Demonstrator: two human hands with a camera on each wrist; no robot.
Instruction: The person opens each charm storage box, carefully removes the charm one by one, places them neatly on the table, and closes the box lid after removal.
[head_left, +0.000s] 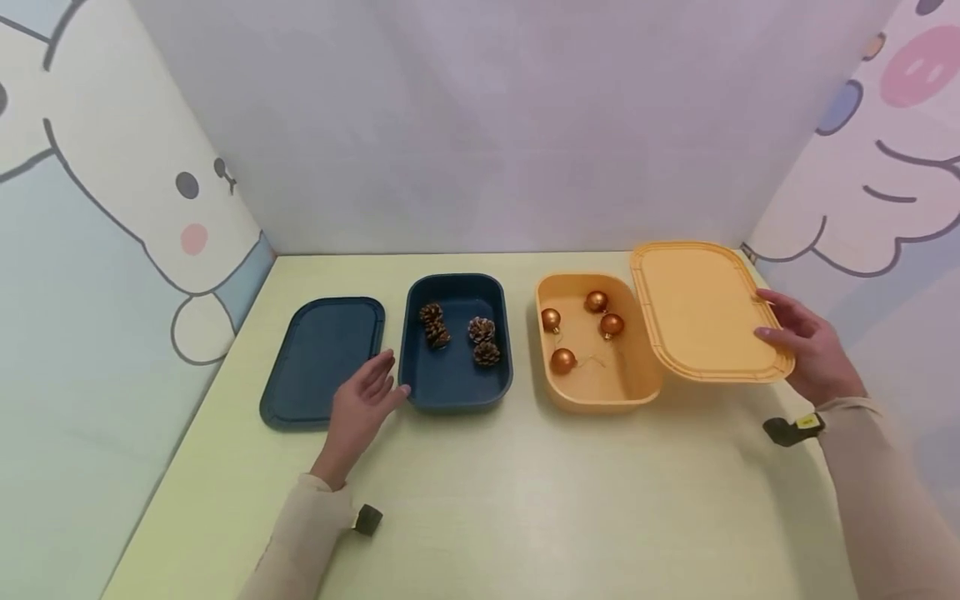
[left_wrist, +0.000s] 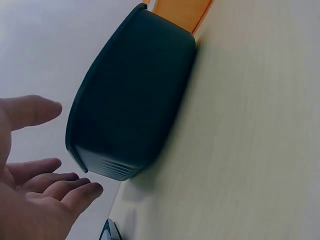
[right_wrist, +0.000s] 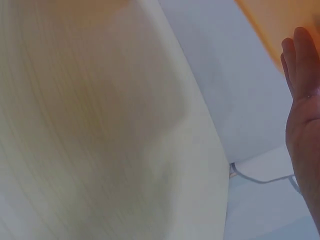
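Observation:
My right hand pinches the right edge of a yellow lid, thumb on top and fingers beneath, holding it over the table right of the yellow box. Inside that yellow box lie several copper-coloured ball ornaments. My left hand is beside the left wall of a dark blue box, fingers loosely extended and thumb tip near its front left corner; it holds nothing. Several pine cones sit in the blue box. In the left wrist view, the blue box stands just beyond the fingers.
A dark blue lid lies flat on the table left of the blue box, partly behind the left hand. The pale table meets a plain back wall. Side walls with cartoon animal drawings stand at left and right.

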